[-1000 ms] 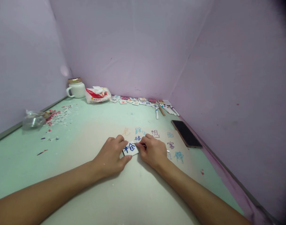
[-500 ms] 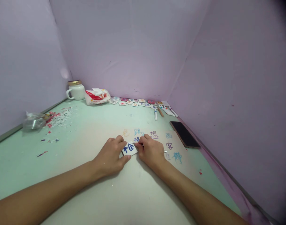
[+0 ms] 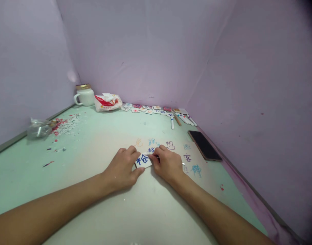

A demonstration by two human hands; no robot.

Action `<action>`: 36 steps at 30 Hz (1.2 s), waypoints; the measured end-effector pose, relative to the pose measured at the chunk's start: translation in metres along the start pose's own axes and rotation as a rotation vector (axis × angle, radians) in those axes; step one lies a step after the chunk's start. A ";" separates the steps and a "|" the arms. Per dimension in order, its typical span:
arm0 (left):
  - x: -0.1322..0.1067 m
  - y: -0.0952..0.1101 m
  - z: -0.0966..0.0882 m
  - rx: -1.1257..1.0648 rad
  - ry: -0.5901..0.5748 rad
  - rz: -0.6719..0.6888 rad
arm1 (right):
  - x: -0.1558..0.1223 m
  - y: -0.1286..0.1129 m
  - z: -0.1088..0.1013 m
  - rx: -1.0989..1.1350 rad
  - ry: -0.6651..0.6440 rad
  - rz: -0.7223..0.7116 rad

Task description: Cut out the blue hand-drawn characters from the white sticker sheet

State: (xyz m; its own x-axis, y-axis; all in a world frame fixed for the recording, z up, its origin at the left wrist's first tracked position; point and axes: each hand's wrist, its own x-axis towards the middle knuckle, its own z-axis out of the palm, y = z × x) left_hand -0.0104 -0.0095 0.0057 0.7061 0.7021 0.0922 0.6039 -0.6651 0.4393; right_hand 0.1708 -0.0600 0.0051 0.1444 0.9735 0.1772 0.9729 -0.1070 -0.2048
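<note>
A small white square block [image 3: 143,161] lies on the table with a blue handwritten Chinese character on its top. My left hand [image 3: 124,166] grips its left side, index finger at the far edge and thumb at the near edge. My right hand [image 3: 168,163] is closed around a slim pen-shaped tool [image 3: 183,164], whose silver end sticks out beside the palm. The tool's front end, partly hidden by the fingers, is at the block's upper right edge. Coloured characters [image 3: 170,145] are handwritten on the tabletop beyond and right of my hands.
A phone [image 3: 205,145] lies at the right. At the back are a lidded white mug [image 3: 84,97], a tissue pack [image 3: 108,103], several lettered blocks [image 3: 149,112] and markers [image 3: 172,123]. Red and white shavings [image 3: 67,125] are scattered left, by a clear plastic bag [image 3: 40,128].
The whole view has shifted slightly, so everything appears a little further right. Both hands keep their hold, and the block stays in the same place between them.
</note>
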 end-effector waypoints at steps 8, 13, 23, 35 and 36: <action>0.001 0.000 -0.002 -0.009 -0.026 0.021 | 0.001 -0.003 -0.001 -0.044 -0.012 0.018; 0.002 0.002 -0.003 -0.005 -0.023 0.014 | -0.001 -0.005 -0.001 -0.081 -0.019 0.017; 0.000 0.001 -0.002 -0.006 -0.035 -0.003 | 0.012 -0.003 -0.002 -0.134 -0.033 0.095; 0.000 -0.001 0.001 -0.026 -0.030 -0.006 | -0.001 0.004 0.001 0.033 0.017 -0.020; 0.000 -0.001 0.001 -0.027 -0.033 -0.002 | -0.001 0.004 0.001 0.031 0.016 -0.020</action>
State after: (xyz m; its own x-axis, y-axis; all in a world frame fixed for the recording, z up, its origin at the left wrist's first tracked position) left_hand -0.0109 -0.0092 0.0046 0.7167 0.6947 0.0619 0.5956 -0.6558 0.4639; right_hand 0.1741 -0.0611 0.0029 0.1284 0.9720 0.1970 0.9696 -0.0813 -0.2308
